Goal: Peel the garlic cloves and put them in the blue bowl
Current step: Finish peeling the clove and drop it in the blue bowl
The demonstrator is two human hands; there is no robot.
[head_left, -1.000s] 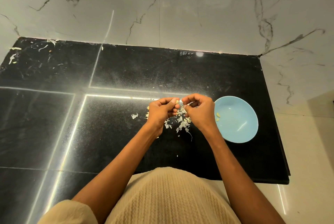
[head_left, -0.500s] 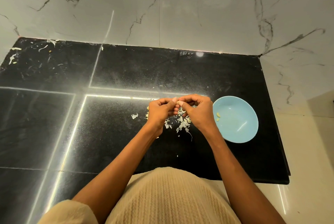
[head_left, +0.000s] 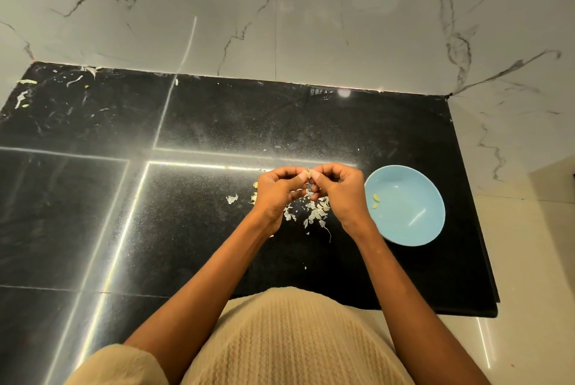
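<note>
Head view: I see left hand (head_left: 278, 190) and right hand (head_left: 339, 190) pinching one garlic clove (head_left: 309, 173); a slip could drop it among peels (head_left: 315, 212), missing the bowl (head_left: 404, 232) at 3 o'clock.

No text, label, brand, number or sign can be read anywhere (the bowl (head_left: 404, 229) is plain, and the worktop (head_left: 217, 123) bears only specks and streaks of light).
</note>
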